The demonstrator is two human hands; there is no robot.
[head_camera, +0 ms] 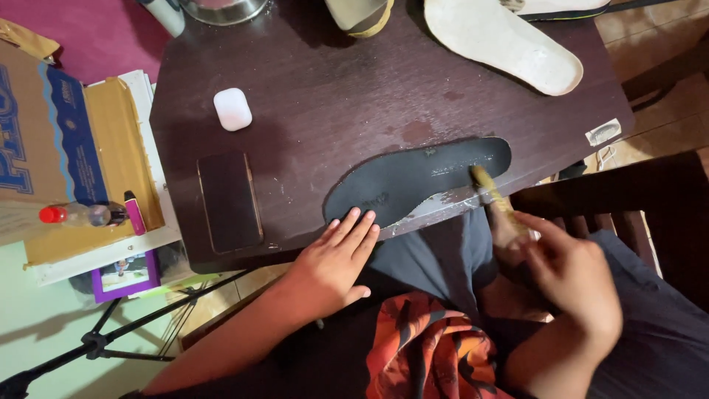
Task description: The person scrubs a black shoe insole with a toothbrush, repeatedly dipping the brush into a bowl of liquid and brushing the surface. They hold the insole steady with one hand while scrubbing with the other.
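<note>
A dark insole (417,177) lay near the front edge of the brown desk (332,89), its length running left to right and its right end slightly farther from the person. The left hand (332,262) rested flat at the desk edge, fingers (353,229) spread and straight, their tips pressing on the left end of the insole; it gripped nothing. The right hand (569,273) was closed around the handle of a small brush (493,192), whose pale bristled end touched the right part of the insole close to the desk edge. The hand itself hovered off the desk, above the person's lap, and was somewhat blurred.

Left of the insole, a dark phone (230,201) lay flat on the desk, and a small white case (233,108) sat farther back, well apart from the hands. At the far right of the desk lay a pale insole (502,44), underside up, with part of a shoe (362,13) just beside it at the top edge. A metal bowl (221,9) showed at the top, only partly in view. A small sticker (604,132) sat near the right corner of the desk.

Beside the desk on the left stood a cardboard box (44,125), with a clear bottle (77,214) with a red cap and a pink marker (135,213) lying against it. An orange patterned cloth (428,347) lay in the person's lap.
</note>
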